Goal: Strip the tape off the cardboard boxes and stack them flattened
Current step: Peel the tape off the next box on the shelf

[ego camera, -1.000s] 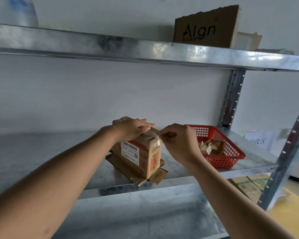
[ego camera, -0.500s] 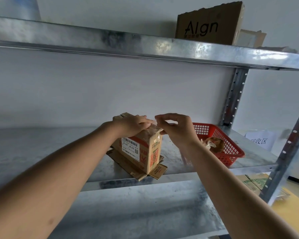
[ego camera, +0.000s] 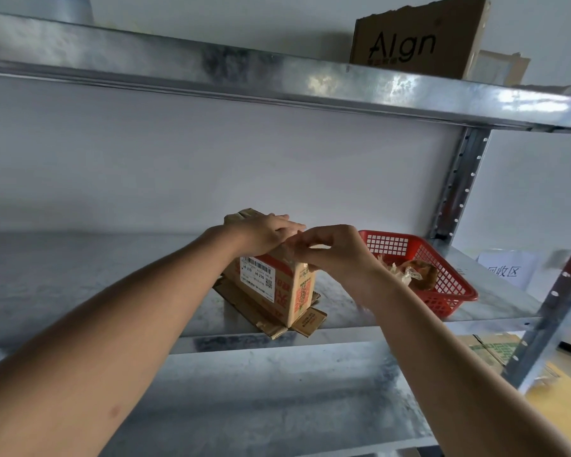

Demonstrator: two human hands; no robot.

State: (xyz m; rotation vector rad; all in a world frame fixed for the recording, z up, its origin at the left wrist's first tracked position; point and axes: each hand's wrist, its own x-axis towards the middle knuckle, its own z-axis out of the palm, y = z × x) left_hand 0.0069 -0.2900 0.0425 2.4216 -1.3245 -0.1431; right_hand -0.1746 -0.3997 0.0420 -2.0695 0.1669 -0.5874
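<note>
A small brown cardboard box with a white shipping label stands upright on flattened cardboard on the metal shelf. My left hand presses flat on the box's top. Just right of it, my right hand pinches clear tape at the top right corner of the box. The tape itself is barely visible between the fingers.
A red plastic basket holding crumpled tape stands right of the box. Above, an "Algn" cardboard box sits on the upper shelf. A paper sign and a shelf post are at right; more cardboard lies below.
My right hand rose from the box's right corner, then came back down to the top corner, fingers pinched. The left hand stayed pressed on the box top.
</note>
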